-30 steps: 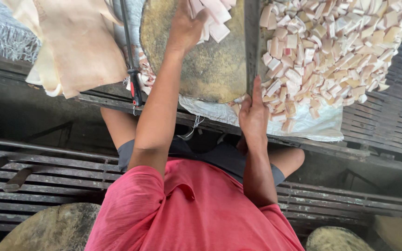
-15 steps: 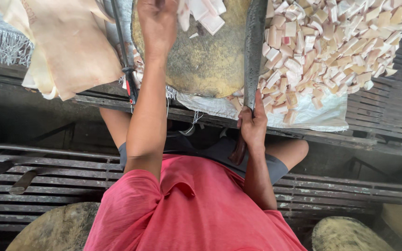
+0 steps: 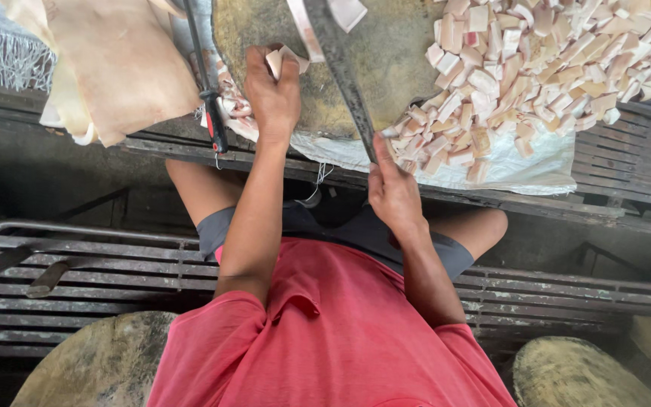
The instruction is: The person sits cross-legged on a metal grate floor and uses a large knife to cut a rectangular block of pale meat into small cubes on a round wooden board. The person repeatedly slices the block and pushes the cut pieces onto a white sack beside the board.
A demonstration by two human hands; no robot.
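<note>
Your left hand pinches a pale strip of pork skin flat on the round worn wooden chopping block while your right hand grips the long dark cleaver, so you're mid-cut, I judge: bring the blade down clear of those fingers.

Dim daylight falls on a dark slatted metal bench over dusty floor.

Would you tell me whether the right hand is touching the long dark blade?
Touching. The head view shows the right hand wrapped around the lower end of the long dark blade, with no gap between them.
</note>
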